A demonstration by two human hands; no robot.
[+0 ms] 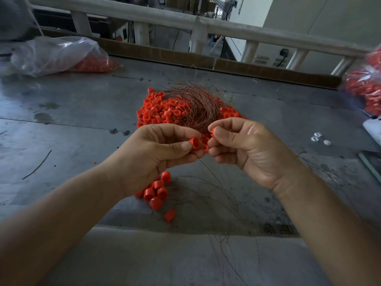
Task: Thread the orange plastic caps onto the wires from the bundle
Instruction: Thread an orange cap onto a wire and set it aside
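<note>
My left hand point(156, 153) pinches an orange cap point(194, 142) between thumb and fingers, its open end turned towards my right hand point(245, 149). The right hand is closed too, with a second orange cap point(212, 133) showing at its fingertips. A thin wire point(208, 168) drops from between the two hands to the table. Behind them a heap of loose orange caps point(162, 112) lies on the grey table, with the copper wire bundle point(195, 104) on top. Under my left wrist sits a small group of caps point(157, 191) beside wires that trail over the near edge.
A clear plastic bag point(59, 54) holding more orange caps lies at the far left. Another bag of caps point(365, 87) is at the right edge. Small white pieces point(318, 138) lie to the right. A railing point(198, 23) and a cardboard strip border the table's far side.
</note>
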